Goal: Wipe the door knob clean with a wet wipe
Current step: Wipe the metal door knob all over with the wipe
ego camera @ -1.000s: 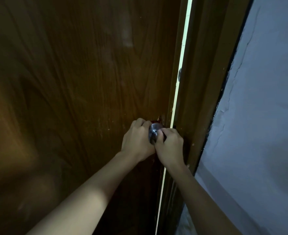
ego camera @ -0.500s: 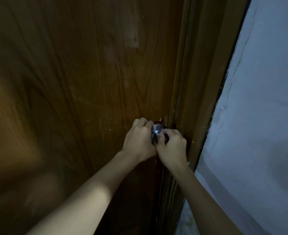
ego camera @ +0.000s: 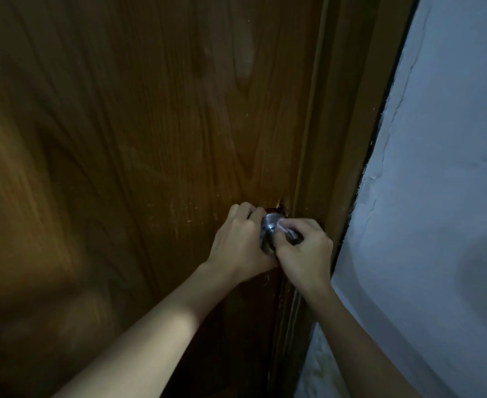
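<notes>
A round silver door knob (ego camera: 271, 222) sticks out of the brown wooden door (ego camera: 150, 139) near its right edge. My left hand (ego camera: 240, 245) is curled around the knob's left side, gripping it. My right hand (ego camera: 305, 252) presses a small crumpled white wet wipe (ego camera: 286, 229) against the knob's right face, thumb and fingers pinched on the wipe. Most of the knob and most of the wipe are hidden by my fingers.
The door sits shut in its brown frame (ego camera: 348, 139). A pale bluish wall (ego camera: 443, 196) with cracked paint along the frame fills the right side. The light is dim.
The bright gap between door and frame has disappeared as the door swung shut. My right hand has shifted on the knob and the white wipe now shows under its fingers.
</notes>
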